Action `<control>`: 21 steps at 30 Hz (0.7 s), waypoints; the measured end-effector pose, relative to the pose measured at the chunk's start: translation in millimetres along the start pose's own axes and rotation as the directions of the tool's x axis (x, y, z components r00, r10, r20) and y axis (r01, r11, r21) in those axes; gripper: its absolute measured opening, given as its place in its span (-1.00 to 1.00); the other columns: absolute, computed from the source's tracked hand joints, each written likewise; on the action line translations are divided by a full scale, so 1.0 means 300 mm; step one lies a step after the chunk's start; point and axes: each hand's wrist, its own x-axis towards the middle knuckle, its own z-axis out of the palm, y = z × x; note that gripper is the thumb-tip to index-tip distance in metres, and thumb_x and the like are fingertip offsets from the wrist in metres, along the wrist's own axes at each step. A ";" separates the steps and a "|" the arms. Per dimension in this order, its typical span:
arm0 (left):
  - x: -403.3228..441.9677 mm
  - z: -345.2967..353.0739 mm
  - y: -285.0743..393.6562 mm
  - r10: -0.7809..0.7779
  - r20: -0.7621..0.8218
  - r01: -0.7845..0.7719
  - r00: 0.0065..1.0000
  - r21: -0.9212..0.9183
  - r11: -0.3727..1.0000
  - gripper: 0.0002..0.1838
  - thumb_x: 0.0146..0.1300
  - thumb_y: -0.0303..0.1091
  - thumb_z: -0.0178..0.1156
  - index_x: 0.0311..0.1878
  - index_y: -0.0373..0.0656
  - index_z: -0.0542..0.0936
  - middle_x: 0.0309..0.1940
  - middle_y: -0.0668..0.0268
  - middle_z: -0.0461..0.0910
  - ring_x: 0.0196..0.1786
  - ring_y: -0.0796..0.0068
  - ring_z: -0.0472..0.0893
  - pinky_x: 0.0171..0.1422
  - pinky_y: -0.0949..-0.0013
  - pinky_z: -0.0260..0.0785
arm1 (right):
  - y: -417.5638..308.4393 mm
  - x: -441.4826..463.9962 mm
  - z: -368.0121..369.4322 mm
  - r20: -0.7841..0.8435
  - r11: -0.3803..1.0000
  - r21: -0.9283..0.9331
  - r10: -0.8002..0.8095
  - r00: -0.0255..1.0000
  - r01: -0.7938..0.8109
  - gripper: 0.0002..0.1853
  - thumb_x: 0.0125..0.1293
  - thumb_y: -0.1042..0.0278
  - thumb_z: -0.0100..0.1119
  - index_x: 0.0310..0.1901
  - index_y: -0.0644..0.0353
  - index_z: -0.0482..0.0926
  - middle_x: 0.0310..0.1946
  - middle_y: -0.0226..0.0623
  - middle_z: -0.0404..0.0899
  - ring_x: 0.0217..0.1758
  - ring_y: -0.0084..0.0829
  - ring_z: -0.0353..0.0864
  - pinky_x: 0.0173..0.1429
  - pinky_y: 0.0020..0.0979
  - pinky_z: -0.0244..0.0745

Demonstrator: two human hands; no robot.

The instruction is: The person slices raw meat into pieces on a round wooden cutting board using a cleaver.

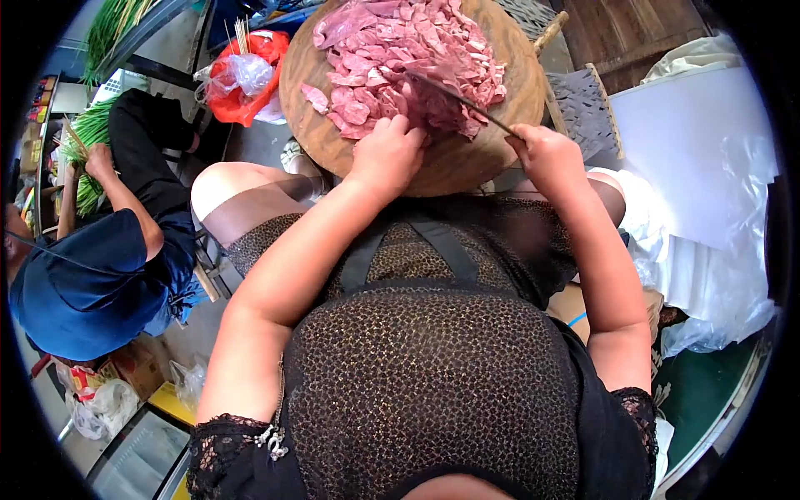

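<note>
A thick round wooden chopping board (308, 83) lies in front of my lap, heaped with thin slices of raw red meat (408, 50). My right hand (550, 158) is closed around the handle end of a knife (467, 102). Its dark spine slants up and left across the heap, and the blade's lower part is hard to tell from the meat. Beside the blade, at the near edge of the heap, my left hand (388, 157) is curled with its fingertips pressed on the meat. What lies right under those fingers is hidden.
To the left sits another person (83, 275) in dark blue, with hands holding long green stalks (93, 125) and thin sticks. A red plastic bag (237, 79) with skewers stands near the board's left side. White plastic sheeting (692, 158) covers something at right, beside a woven stool (587, 108).
</note>
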 end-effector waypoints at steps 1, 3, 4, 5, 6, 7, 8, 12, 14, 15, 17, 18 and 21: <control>-0.016 0.021 -0.007 -0.019 0.008 0.019 1.000 -0.008 1.000 -0.77 0.17 -0.42 0.20 -0.08 -0.04 0.63 -0.21 0.14 0.50 -0.09 0.04 0.53 -0.05 0.08 0.51 | 0.009 0.023 -0.003 -0.017 1.000 0.008 0.014 1.000 -0.014 -0.83 0.37 0.20 0.17 -0.21 0.09 0.64 -0.37 -0.11 0.68 -0.25 -0.03 0.70 -0.19 -0.07 0.58; -0.034 0.053 -0.034 -0.014 -0.011 0.014 1.000 -0.009 1.000 -0.81 0.19 -0.37 0.19 -0.11 -0.03 0.62 -0.20 0.18 0.50 -0.08 0.08 0.55 -0.06 0.06 0.54 | 0.027 0.078 0.000 0.029 0.999 -0.008 0.033 0.999 -0.033 -0.80 0.38 0.17 0.17 -0.21 0.09 0.65 -0.36 -0.11 0.68 -0.23 -0.03 0.70 -0.17 -0.06 0.58; -0.039 0.055 -0.041 -0.012 -0.032 0.012 0.999 -0.008 1.000 -0.84 0.22 -0.32 0.18 -0.13 -0.01 0.62 -0.19 0.22 0.50 -0.07 0.12 0.57 -0.08 0.05 0.56 | 0.031 0.107 0.001 0.075 0.999 -0.025 0.049 0.996 -0.047 -0.78 0.40 0.13 0.18 -0.20 0.09 0.65 -0.36 -0.11 0.69 -0.21 -0.02 0.70 -0.14 -0.05 0.58; -0.040 0.058 -0.049 -0.016 -0.031 0.016 0.999 -0.006 1.000 -0.84 0.22 -0.32 0.18 -0.13 -0.01 0.62 -0.19 0.22 0.50 -0.07 0.12 0.57 -0.08 0.05 0.56 | 0.017 0.137 -0.010 0.112 0.998 -0.005 0.071 0.991 -0.070 -0.78 0.39 0.14 0.18 -0.16 0.09 0.67 -0.33 -0.07 0.69 -0.17 0.01 0.69 -0.10 -0.02 0.58; -0.037 0.060 -0.057 0.005 -0.010 -0.006 1.000 -0.029 1.000 -0.84 0.23 -0.33 0.18 -0.14 -0.03 0.62 -0.19 0.21 0.50 -0.07 0.10 0.58 -0.06 0.04 0.55 | 0.010 0.162 -0.004 0.113 0.998 -0.002 0.068 0.991 -0.069 -0.78 0.39 0.14 0.18 -0.16 0.09 0.67 -0.33 -0.07 0.69 -0.17 0.01 0.69 -0.10 -0.02 0.58; -0.030 0.060 -0.062 0.029 0.010 -0.029 1.000 -0.053 0.998 -0.85 0.23 -0.33 0.17 -0.14 -0.04 0.61 -0.19 0.19 0.51 -0.08 0.08 0.58 -0.05 0.04 0.55 | 0.008 0.188 0.003 0.110 0.997 -0.007 0.078 0.991 -0.078 -0.75 0.38 0.13 0.21 -0.12 0.13 0.68 -0.32 -0.01 0.68 -0.16 0.06 0.67 -0.09 -0.01 0.56; -0.023 0.059 -0.065 0.031 0.010 -0.030 0.999 -0.052 0.998 -0.85 0.23 -0.33 0.17 -0.14 -0.04 0.61 -0.19 0.19 0.51 -0.08 0.08 0.58 -0.05 0.04 0.55 | 0.001 0.212 0.005 0.105 0.996 -0.014 0.090 0.990 -0.089 -0.71 0.38 0.12 0.23 -0.08 0.16 0.69 -0.32 0.06 0.67 -0.16 0.10 0.65 -0.08 0.00 0.53; 0.001 0.070 -0.081 0.035 -0.096 -0.057 0.995 -0.238 0.969 -0.82 0.08 -0.55 0.22 -0.21 -0.16 0.63 -0.32 0.10 0.54 -0.18 0.01 0.60 -0.07 0.09 0.51 | -0.030 0.254 0.000 0.115 0.980 0.071 0.177 0.978 -0.185 -0.65 0.38 0.09 0.22 -0.04 0.23 0.67 -0.29 0.09 0.67 -0.10 0.11 0.64 -0.05 0.00 0.52; 0.016 0.026 -0.065 -0.008 -0.094 -0.024 0.996 -0.332 0.943 -0.82 0.06 -0.59 0.23 -0.23 -0.18 0.62 -0.33 0.10 0.56 -0.17 0.03 0.62 -0.07 0.12 0.52 | -0.025 0.234 0.004 0.033 0.982 0.133 0.130 0.991 -0.133 -0.64 0.39 0.10 0.21 -0.05 0.26 0.66 -0.37 0.08 0.65 -0.23 0.05 0.66 -0.14 -0.08 0.53; 0.021 0.000 -0.061 -0.038 -0.096 -0.001 0.995 -0.375 0.927 -0.82 0.06 -0.62 0.22 -0.24 -0.20 0.62 -0.32 0.11 0.59 -0.16 0.11 0.65 -0.04 0.19 0.54 | -0.024 0.211 -0.006 0.078 0.948 0.235 0.202 0.976 -0.215 -0.65 0.40 0.10 0.22 -0.06 0.27 0.65 -0.44 0.02 0.63 -0.33 -0.06 0.64 -0.20 -0.15 0.51; 0.059 -0.052 -0.055 -0.166 -0.028 0.126 0.986 -0.527 0.840 -0.84 0.10 -0.64 0.17 -0.24 -0.25 0.62 -0.19 0.14 0.70 -0.13 0.35 0.72 0.06 0.37 0.56 | -0.040 0.178 -0.035 0.134 0.896 0.331 0.266 0.955 -0.296 -0.65 0.40 0.11 0.22 -0.07 0.28 0.64 -0.51 -0.04 0.60 -0.44 -0.17 0.62 -0.26 -0.21 0.49; 0.099 -0.041 -0.091 -0.155 -0.002 0.118 0.988 -0.643 0.757 -0.80 0.13 -0.63 0.14 -0.17 -0.28 0.62 -0.08 0.15 0.73 -0.06 0.43 0.73 0.12 0.38 0.55 | -0.040 0.161 -0.044 0.181 0.858 0.355 0.325 0.928 -0.370 -0.63 0.39 0.08 0.20 -0.09 0.29 0.65 -0.40 0.06 0.63 -0.29 -0.03 0.64 -0.16 -0.13 0.49; 0.241 -0.091 -0.146 -0.133 -0.112 0.072 0.985 -0.433 0.898 -0.65 0.23 -0.53 0.26 0.10 -0.22 0.61 -0.08 0.20 0.74 -0.05 0.44 0.72 0.12 0.36 0.54 | -0.028 0.107 -0.037 0.223 0.799 0.405 0.385 0.896 -0.444 -0.60 0.38 0.05 0.17 -0.14 0.31 0.67 -0.30 0.16 0.66 -0.15 0.11 0.66 -0.05 -0.06 0.50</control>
